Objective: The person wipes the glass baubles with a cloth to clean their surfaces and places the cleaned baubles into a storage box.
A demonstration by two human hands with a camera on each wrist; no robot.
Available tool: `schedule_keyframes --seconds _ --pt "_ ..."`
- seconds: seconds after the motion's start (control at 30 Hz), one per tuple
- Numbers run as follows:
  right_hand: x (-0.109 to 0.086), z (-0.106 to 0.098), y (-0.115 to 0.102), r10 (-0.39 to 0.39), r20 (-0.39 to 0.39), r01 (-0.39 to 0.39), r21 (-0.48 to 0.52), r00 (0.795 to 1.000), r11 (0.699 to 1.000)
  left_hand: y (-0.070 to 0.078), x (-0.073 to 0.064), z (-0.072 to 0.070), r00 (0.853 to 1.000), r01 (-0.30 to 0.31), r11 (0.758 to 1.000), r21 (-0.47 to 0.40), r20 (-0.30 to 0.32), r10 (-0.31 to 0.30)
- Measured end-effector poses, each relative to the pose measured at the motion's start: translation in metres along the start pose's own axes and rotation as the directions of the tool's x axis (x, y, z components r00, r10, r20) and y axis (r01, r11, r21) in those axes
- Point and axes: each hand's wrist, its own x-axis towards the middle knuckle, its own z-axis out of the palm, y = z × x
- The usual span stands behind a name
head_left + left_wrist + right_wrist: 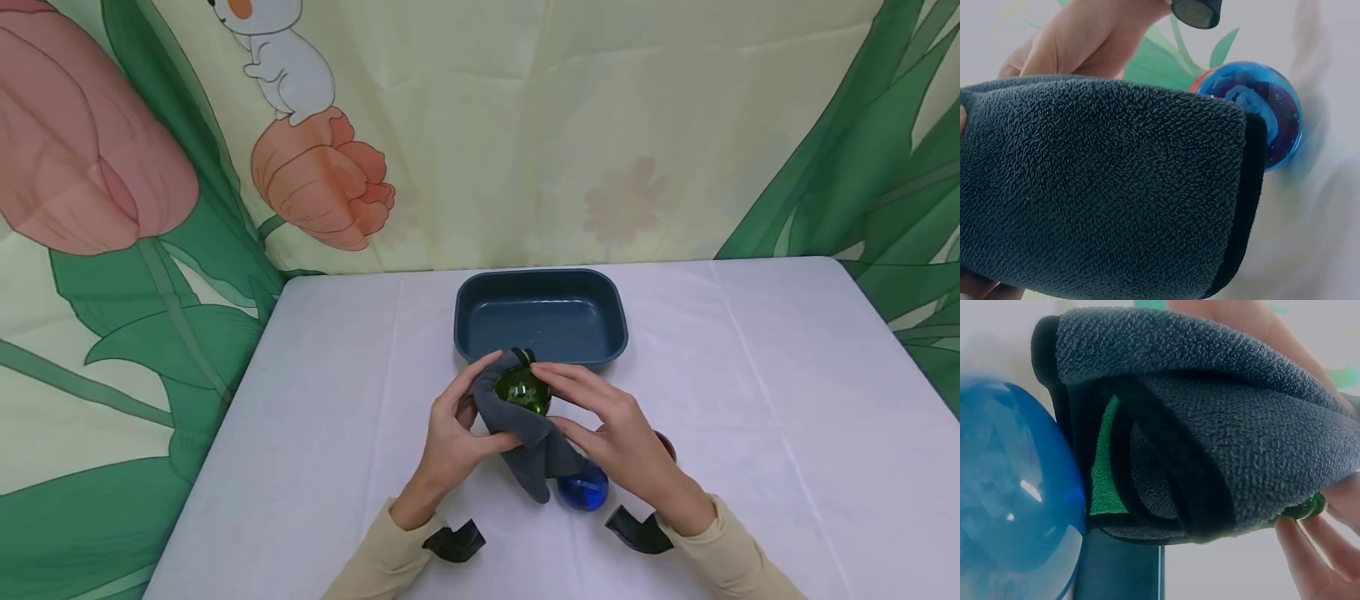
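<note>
A dark grey towel [528, 433] with black edging wraps the lower side of a shiny green glass ball [522, 389], which has a dark stem-like piece on top. My left hand [461, 437] grips the towel, thumb in front and fingers behind. From the other side my right hand [611, 417] pinches the ball, its fingertips near the stem and its thumb lower down at the towel. Just below the towel's hanging corner a clear blue glass ball [583, 486] rests on the table. In the right wrist view, a green patch [1108, 469] shows inside the towel's folds.
A dark blue rectangular basin [540, 321] stands behind the hands on the white-covered table [352, 417]. A reddish round object [665, 446] is mostly hidden by my right hand. Black wrist mounts [455, 542] sit at both cuffs. A printed curtain [480, 167] hangs behind.
</note>
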Motion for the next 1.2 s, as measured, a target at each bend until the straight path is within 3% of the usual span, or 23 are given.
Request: schedule_keyframes --seconds 0.23,0.4,0.63,0.9,1.2 --pt "0.0003 -0.0003 -0.0017 0.116 0.03 -0.118 0.08 0.993 0.99 0.0004 0.001 -0.0007 1.0 -0.006 1.0 0.003 0.009 0.006" --pt "0.0008 -0.0012 -0.0016 0.135 0.076 -0.14 0.062 0.988 0.988 -0.0007 0.0006 -0.0015 1.0 -0.026 1.0 0.017 -0.008 0.026" --pt "0.0029 -0.0074 -0.0007 0.044 0.108 -0.045 0.003 0.993 0.999 -0.0009 0.001 -0.0013 0.999 -0.049 0.999 0.015 -0.012 0.049" --pt "0.0048 -0.0043 -0.0003 -0.095 0.052 0.098 -0.05 0.994 0.994 -0.0016 0.0005 -0.0004 0.999 -0.051 0.999 -0.011 -0.008 0.051" --pt "0.0027 -0.0025 0.0011 -0.108 0.032 0.11 -0.071 0.994 0.991 -0.0011 -0.0008 0.0009 0.999 -0.037 0.999 -0.009 0.002 0.037"
